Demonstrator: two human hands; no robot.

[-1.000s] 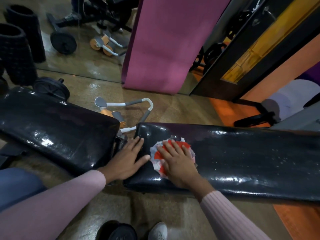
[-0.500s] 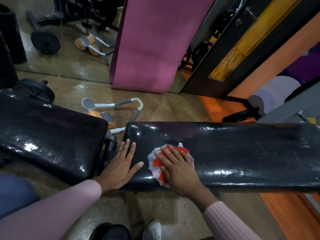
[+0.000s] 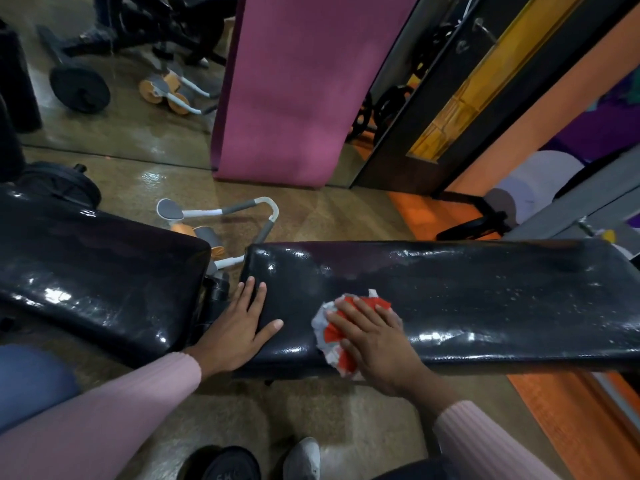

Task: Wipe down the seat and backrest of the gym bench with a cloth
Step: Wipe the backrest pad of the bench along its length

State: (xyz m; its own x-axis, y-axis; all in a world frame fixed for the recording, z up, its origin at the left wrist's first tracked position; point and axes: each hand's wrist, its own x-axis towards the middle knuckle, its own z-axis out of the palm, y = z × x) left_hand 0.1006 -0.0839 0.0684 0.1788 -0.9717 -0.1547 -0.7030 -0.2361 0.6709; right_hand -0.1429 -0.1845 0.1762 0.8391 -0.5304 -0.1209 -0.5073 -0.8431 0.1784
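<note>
The gym bench has two shiny black pads. The long pad (image 3: pixel 485 299) runs to the right, the shorter pad (image 3: pixel 93 282) lies to the left, with a gap and hinge between them. A crumpled red and white cloth (image 3: pixel 334 332) lies on the long pad near its left end. My right hand (image 3: pixel 375 337) presses flat on the cloth, fingers spread over it. My left hand (image 3: pixel 239 327) rests flat and open on the left end of the long pad, beside the gap, holding nothing.
An ab roller with grey handles (image 3: pixel 221 216) lies on the brown floor behind the bench. A pink mat (image 3: pixel 294 91) leans against a mirror wall. A weight plate (image 3: pixel 59 181) sits at far left. An orange mat (image 3: pixel 571 410) lies at the right. A shoe (image 3: pixel 301 459) shows below.
My right hand has slid the cloth a little to the right along the long pad. My left hand stays planted at the pad's left end. The view has shifted right.
</note>
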